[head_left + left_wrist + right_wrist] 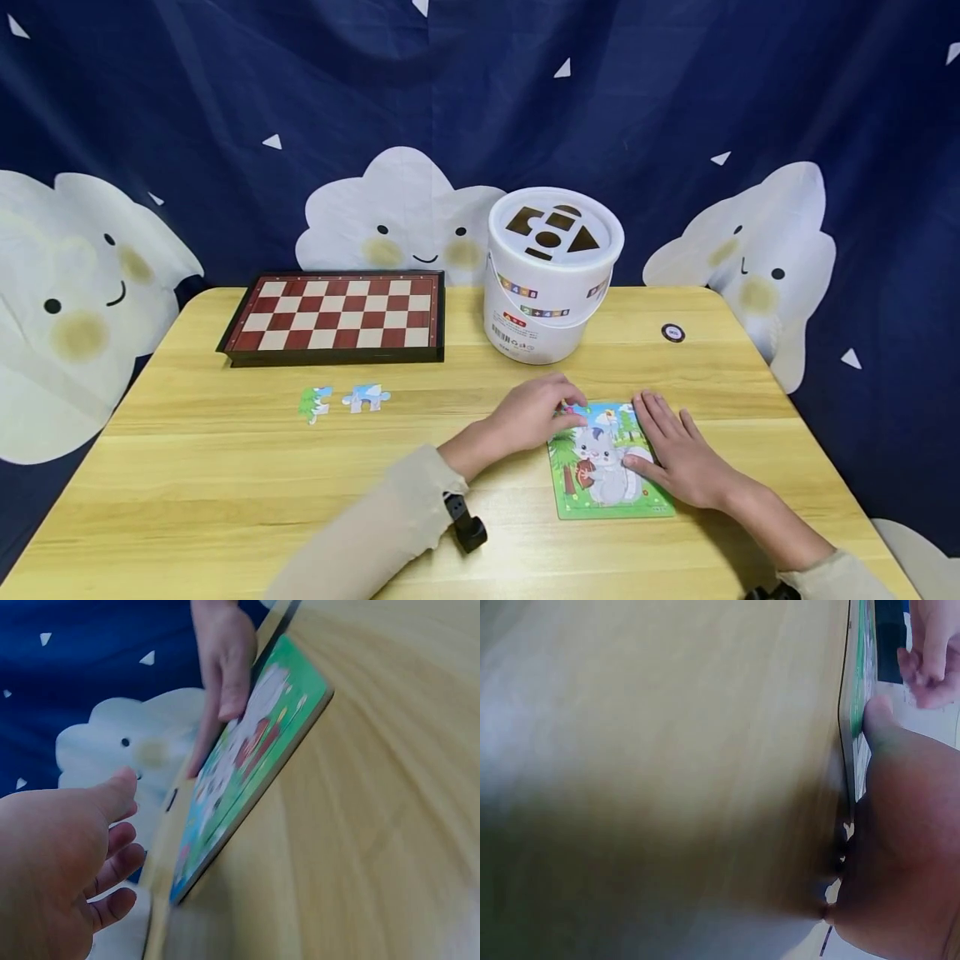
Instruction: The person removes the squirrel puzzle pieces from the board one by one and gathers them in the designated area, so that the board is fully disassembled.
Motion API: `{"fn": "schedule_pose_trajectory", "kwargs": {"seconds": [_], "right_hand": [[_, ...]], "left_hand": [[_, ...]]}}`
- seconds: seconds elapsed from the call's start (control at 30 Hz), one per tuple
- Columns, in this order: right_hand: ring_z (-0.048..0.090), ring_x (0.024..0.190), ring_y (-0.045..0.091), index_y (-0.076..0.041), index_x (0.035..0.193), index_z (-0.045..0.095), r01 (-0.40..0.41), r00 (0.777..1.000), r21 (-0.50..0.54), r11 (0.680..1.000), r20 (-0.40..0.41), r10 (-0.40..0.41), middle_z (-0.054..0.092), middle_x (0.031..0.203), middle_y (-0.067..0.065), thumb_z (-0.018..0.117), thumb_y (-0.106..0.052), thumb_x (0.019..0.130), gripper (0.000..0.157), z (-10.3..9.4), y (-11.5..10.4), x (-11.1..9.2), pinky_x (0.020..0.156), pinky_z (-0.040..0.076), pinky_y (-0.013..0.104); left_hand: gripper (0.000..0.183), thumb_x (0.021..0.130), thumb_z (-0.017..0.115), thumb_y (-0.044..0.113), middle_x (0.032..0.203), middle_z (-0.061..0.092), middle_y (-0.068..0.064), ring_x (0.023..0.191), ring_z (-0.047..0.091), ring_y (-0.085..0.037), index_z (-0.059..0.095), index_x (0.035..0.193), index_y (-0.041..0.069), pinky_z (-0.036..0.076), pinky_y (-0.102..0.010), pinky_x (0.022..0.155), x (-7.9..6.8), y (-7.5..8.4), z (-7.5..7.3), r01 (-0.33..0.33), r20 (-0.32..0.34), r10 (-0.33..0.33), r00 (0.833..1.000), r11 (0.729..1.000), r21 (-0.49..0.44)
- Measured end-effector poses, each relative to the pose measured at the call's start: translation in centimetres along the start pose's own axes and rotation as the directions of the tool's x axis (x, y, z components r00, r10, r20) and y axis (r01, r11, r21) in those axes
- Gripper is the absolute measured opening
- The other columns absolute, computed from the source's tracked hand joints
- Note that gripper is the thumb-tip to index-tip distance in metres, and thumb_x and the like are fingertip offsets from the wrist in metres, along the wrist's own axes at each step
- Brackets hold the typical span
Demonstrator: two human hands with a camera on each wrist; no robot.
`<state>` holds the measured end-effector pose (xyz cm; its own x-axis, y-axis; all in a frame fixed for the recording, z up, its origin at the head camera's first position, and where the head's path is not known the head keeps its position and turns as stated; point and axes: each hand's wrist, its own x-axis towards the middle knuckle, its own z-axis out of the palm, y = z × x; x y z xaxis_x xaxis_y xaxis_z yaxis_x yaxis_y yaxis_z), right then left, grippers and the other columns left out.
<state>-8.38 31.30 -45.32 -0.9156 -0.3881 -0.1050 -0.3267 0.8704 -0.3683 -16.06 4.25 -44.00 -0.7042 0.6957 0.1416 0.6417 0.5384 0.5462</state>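
Note:
A squirrel jigsaw puzzle in a green-edged board (607, 479) lies flat on the wooden table, right of the middle. My right hand (686, 462) rests on the board's right side, fingers straight and thumb over the squirrel's tail. At the upper left corner is my left hand (528, 414), its thumb and fingers bent over that part of the picture. In the left wrist view, this left hand (60, 862) has loosely bent fingers with nothing visible between them. Two loose puzzle pieces, one green and blue (307, 402) and one mostly sky blue (367, 396), lie further left.
A red and white checkerboard (333, 315) lies at the back left. Beside it stands a white bucket (551, 292) with shaped holes in its lid. Toward the back right is a small dark round disc (672, 332). A dark blue curtain (615, 108) hangs behind the table.

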Motion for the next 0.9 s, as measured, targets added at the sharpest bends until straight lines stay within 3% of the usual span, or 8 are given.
{"fn": "schedule_pose_trajectory", "kwargs": {"seconds": [0.2, 0.37, 0.63, 0.9], "right_hand": [[0.006, 0.153, 0.045, 0.003, 0.161, 0.014, 0.024, 0.999, 0.013, 1.000, -0.027, -0.023, 0.012, 0.165, 0.030, 0.058, -0.043, 0.103, 0.086, 0.3, 0.2, 0.0, 0.118, 0.002, 0.066], [0.005, 0.153, 0.043, 0.003, 0.160, 0.016, 0.062, 0.995, 0.008, 0.998, -0.080, -0.061, 0.014, 0.164, 0.031, 0.060, -0.040, 0.102, 0.084, 1.0, 0.7, -0.2, 0.121, -0.006, 0.058], [0.006, 0.153, 0.045, 0.002, 0.161, 0.014, 0.024, 0.999, 0.007, 1.000, -0.027, -0.023, 0.012, 0.165, 0.029, 0.058, -0.044, 0.103, 0.086, 0.6, 0.3, -0.2, 0.118, 0.003, 0.067], [0.007, 0.153, 0.045, 0.003, 0.160, 0.015, 0.024, 0.999, -0.003, 1.000, -0.021, -0.024, 0.012, 0.165, 0.030, 0.059, -0.043, 0.102, 0.086, 0.5, 0.2, -0.1, 0.117, 0.005, 0.068]], "left_hand": [[0.031, 0.097, 0.070, 0.038, 0.109, 0.065, 0.007, 0.097, 0.060, -0.004, 0.073, 0.121, 0.019, 0.048, -0.018, 0.085, 1.4, 1.5, 1.8, 0.022, 0.023, -0.024, 0.999, 0.996, 0.091], [0.030, 0.096, 0.071, 0.038, 0.107, 0.064, 0.007, 0.094, 0.059, -0.003, 0.074, 0.119, 0.020, 0.047, -0.016, 0.083, 2.1, 2.4, 3.2, 0.059, 0.039, -0.063, 0.997, 0.994, 0.094], [0.029, 0.092, 0.077, 0.038, 0.100, 0.064, 0.008, 0.090, 0.055, -0.004, 0.076, 0.113, 0.018, 0.044, -0.016, 0.083, 2.2, 3.0, 5.0, 0.063, -0.003, -0.063, 0.998, 0.988, 0.138], [0.022, 0.094, 0.075, 0.036, 0.103, 0.065, 0.009, 0.096, 0.056, -0.005, 0.076, 0.109, 0.020, 0.044, -0.020, 0.091, 2.0, 3.1, 5.6, 0.061, -0.024, -0.058, 0.998, 0.984, 0.168]]}}
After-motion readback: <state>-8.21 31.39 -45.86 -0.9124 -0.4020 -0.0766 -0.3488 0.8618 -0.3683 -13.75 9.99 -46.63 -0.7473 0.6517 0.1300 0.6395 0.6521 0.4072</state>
